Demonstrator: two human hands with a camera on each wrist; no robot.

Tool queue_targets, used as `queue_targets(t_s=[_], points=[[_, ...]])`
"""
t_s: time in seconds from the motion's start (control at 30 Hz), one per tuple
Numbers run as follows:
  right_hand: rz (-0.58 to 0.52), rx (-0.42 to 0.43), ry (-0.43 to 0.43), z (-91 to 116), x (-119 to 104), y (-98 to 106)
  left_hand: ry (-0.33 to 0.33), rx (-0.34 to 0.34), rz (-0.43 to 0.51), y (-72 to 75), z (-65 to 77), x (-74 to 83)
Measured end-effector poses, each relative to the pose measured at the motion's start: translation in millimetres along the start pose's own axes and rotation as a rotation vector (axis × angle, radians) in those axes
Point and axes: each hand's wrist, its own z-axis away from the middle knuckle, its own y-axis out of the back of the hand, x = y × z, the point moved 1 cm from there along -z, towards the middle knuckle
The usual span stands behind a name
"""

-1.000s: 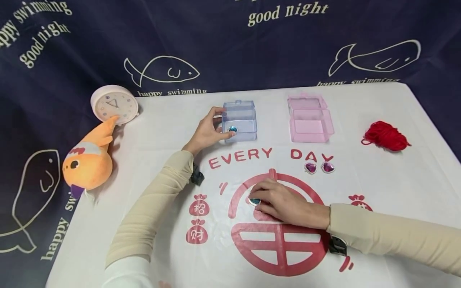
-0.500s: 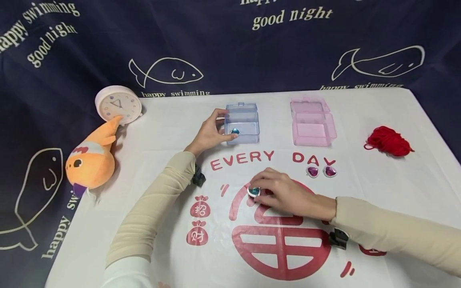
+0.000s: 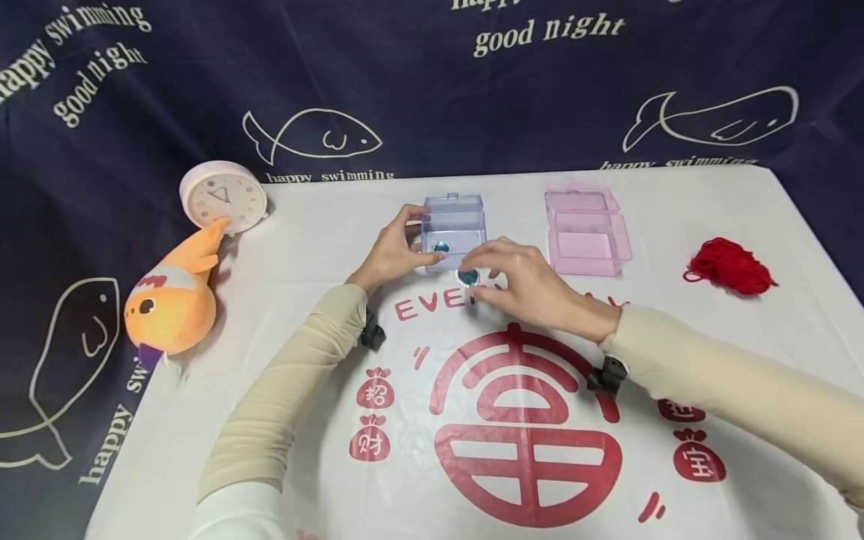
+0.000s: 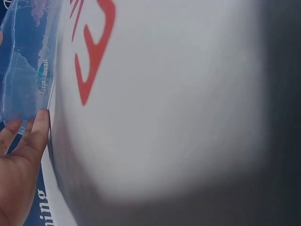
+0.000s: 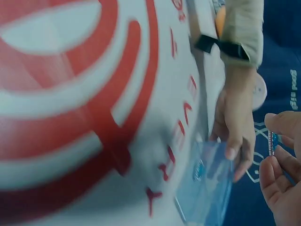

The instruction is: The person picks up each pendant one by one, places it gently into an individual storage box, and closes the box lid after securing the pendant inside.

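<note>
My left hand grips the left side of an open, see-through blue box, thumb at the front and fingers toward the back. Inside it lies a blue gem with a silvery beaded rim. Between thumb and fingers, my right hand pinches a second blue gem, just in front of the box's lower right corner. The right wrist view shows this held gem edge-on. In the left wrist view, fingers touch the box wall. Two purple gems seen earlier are hidden behind the right arm.
An open pink box stands right of the blue one. Farther right lies a bundle of red yarn. A round clock and an orange plush toy sit at the left on the printed white tablecloth.
My right hand has carried its gem from the printed red circle up to the front of the blue box. The left hand keeps its hold on the box.
</note>
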Motion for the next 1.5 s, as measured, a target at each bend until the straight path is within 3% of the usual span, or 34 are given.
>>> queue_targets(t_s=[0.23, 0.57, 0.7, 0.97, 1.23, 1.5], points=[[0.081, 0.013, 0.069, -36.0, 24.0, 1.6, -0.012, -0.006, -0.009, 1.7, -0.6, 0.5], [0.141, -0.062, -0.087, -73.8, 59.6, -7.9, -0.014, -0.015, -0.024, 2.9, -2.5, 0.4], [0.166, -0.141, -0.101, -78.7, 69.8, -14.2, -0.018, -0.023, -0.009, 1.4, -2.5, 0.9], [0.295, -0.255, -0.018, -81.9, 76.3, -21.4, -0.026, -0.021, -0.01, 1.0, -1.9, 2.4], [0.314, -0.362, -0.064, -89.7, 73.2, -25.5, -0.029, -0.015, 0.001, 2.2, 0.1, 1.5], [0.335, -0.398, -0.098, -93.2, 72.0, -26.8, -0.036, -0.022, 0.024, 1.5, -0.6, 0.3]])
